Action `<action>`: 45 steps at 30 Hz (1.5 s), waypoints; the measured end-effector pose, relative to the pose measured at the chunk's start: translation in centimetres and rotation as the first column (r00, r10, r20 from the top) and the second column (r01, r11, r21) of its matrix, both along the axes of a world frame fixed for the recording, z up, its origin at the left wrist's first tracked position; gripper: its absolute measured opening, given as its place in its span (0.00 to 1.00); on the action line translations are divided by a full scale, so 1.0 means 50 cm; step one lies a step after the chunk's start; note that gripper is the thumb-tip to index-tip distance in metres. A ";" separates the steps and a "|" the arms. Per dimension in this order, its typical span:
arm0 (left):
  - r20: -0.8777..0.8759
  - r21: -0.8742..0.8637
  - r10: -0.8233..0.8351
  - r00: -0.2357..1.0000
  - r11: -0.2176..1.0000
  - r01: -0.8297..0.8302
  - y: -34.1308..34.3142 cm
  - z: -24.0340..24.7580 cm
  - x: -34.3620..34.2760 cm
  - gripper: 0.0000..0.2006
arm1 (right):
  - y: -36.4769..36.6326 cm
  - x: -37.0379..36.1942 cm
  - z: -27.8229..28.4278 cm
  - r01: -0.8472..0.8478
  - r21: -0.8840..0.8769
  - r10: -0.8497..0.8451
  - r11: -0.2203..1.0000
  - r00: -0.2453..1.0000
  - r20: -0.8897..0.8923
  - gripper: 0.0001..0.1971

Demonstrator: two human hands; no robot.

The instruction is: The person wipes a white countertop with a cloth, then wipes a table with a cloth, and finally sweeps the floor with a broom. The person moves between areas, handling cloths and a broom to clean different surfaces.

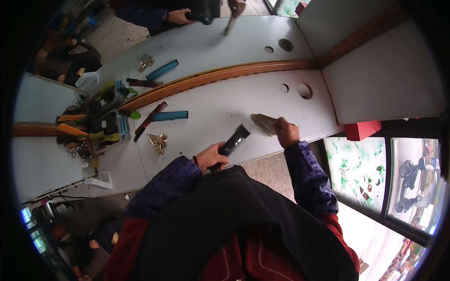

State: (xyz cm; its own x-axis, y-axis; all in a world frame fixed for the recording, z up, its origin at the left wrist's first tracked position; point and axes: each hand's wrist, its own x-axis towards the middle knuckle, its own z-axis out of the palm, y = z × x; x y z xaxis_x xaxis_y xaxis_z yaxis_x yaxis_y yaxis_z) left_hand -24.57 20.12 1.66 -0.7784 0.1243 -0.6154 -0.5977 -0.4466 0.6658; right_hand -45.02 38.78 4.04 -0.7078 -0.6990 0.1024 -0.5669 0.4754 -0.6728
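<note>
Counter [206, 133]: was white
Gold clip [161, 139]: lay at left
Blue bar [171, 115]: lay beside a dark red strip [149, 124]
Clear box [123, 125]: stood farther left

Barbershop w/ clippers [234, 141] & mirror [243, 44]

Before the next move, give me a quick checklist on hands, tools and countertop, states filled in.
1. Black hair clipper gripped in left hand: ok.
2. Brush gripped in right hand: ok.
3. Clipper's blade end free of both hands: ok, it points away from the left hand.
4. Gold hair claw clip clear of both hands: ok, it lies to the left of them.
5. Brush lifted off white countertop: cannot tell, contact isn't clear from this angle.
6. Clipper switched off: cannot tell.
</note>
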 end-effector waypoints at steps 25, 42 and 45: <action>0.059 -0.110 0.535 0.843 0.842 -0.527 -0.131 0.013 0.299 0.21 | -0.233 0.241 -0.129 -0.329 0.035 0.172 0.944 0.579 0.797 0.18; 0.068 -0.010 0.593 0.802 0.805 -0.594 -0.124 0.061 0.235 0.19 | -0.265 -0.020 -0.248 0.254 -0.240 -0.060 0.937 0.794 0.605 0.18; 0.047 -0.038 0.588 0.807 0.809 -0.587 -0.124 0.071 0.205 0.19 | -0.424 0.023 -0.301 0.021 0.089 -0.060 0.996 0.885 0.461 0.25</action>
State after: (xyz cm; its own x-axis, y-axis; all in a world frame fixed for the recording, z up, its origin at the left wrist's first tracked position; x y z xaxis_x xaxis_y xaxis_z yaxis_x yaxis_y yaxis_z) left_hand -14.32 13.90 5.20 -0.6644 -0.3594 -0.6553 -0.2605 -0.7104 0.6538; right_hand -43.90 17.56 -11.02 -0.6889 -0.6606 -0.2983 -0.1796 0.5542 -0.8128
